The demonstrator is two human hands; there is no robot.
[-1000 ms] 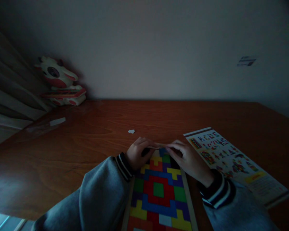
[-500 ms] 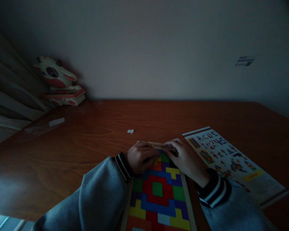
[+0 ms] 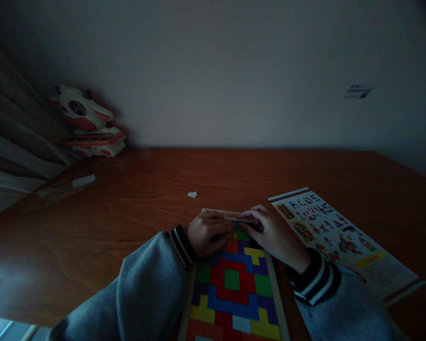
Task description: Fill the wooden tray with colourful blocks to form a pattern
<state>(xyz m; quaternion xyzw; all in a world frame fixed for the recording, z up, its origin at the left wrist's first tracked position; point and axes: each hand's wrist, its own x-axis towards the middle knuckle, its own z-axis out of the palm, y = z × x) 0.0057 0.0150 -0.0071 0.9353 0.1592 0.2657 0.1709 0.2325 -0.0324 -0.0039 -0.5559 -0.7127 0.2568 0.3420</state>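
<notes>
In the head view a wooden tray puzzle (image 3: 231, 279) lies in front of me, filled with flat coloured blocks in red, blue, green, yellow, purple and orange. My left hand (image 3: 208, 233) rests over its far left corner, fingers bent and tips pressed together near the top row. Opposite it, my right hand (image 3: 266, 233) curls over the far right corner, thumb and fingers drawn together by the far rim (image 3: 230, 215). Whatever either set of fingertips grips is hidden or too dark to name. A dark patch beneath the right hand could be a gap or shadow.
A printed pattern sheet (image 3: 341, 241) lies to the right on the wooden table (image 3: 145, 199). A white scrap (image 3: 192, 194) sits beyond the tray. At the back left stands a cow-shaped toy (image 3: 88, 121) near a curtain (image 3: 14, 123). A pale strip (image 3: 84, 180) lies left.
My fingers have shifted slightly at the far rim, and more of the rim shows between my hands. The tray and the sheet stay nearly where they were.
</notes>
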